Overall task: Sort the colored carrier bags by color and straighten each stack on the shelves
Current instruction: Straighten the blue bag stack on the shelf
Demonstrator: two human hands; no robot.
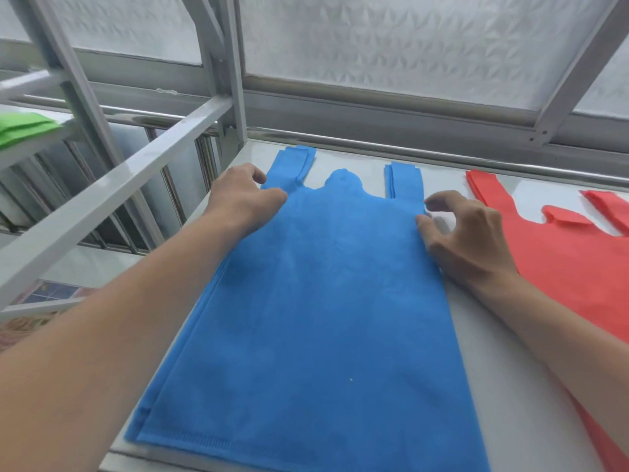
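In front of you a stack of blue carrier bags (316, 301) lies flat on the white shelf (483, 335), handles pointing away from you toward the back rail. Its edges are nearly square, with a few lower layers peeking out along the left side and the near left corner. To its right, apart from it with a strip of bare shelf between, a stack of red carrier bags (571, 267) also lies flat, handles pointing away, running out of view on the right. Far left, on a neighbouring shelf, you can see the corner of a stack of green carrier bags (20, 129).
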